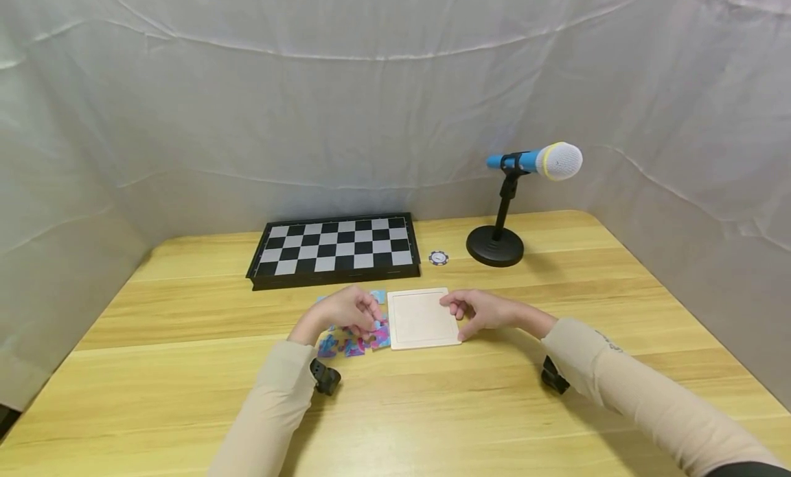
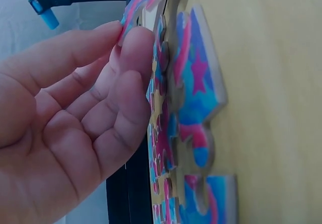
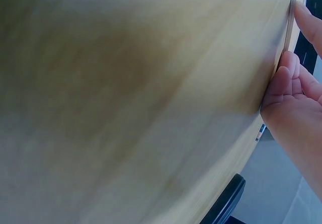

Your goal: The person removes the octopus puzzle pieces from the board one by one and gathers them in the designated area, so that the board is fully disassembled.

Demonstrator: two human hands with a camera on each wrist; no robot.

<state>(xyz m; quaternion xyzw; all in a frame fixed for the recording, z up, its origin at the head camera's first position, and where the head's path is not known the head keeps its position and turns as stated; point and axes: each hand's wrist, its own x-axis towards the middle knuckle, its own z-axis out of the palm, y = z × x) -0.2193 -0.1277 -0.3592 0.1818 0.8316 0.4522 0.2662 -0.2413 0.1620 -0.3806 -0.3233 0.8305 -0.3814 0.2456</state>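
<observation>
My left hand (image 1: 353, 309) hovers over jigsaw pieces (image 1: 381, 337) at the left of a pale, square puzzle tray (image 1: 423, 319). Between its thumb and fingertips it pinches a pink-and-blue jigsaw piece (image 2: 143, 6), raised above the others in the left wrist view. Loose pieces lie close under that hand, among them one with a pink star (image 2: 199, 75). With thumb and fingers bent, my right hand (image 1: 485, 309) holds the tray's right side, thumb at the near corner. Nothing sits inside the tray's shallow recess.
Behind the pieces lies a black-and-white checkered board (image 1: 336, 247) with a black frame. A poker chip (image 1: 439, 258) rests to its right. Farther right, a blue microphone (image 1: 525, 161) is clipped on a black stand (image 1: 495, 246). Pale cloth (image 1: 371, 120) hangs around the wooden table (image 1: 185, 388).
</observation>
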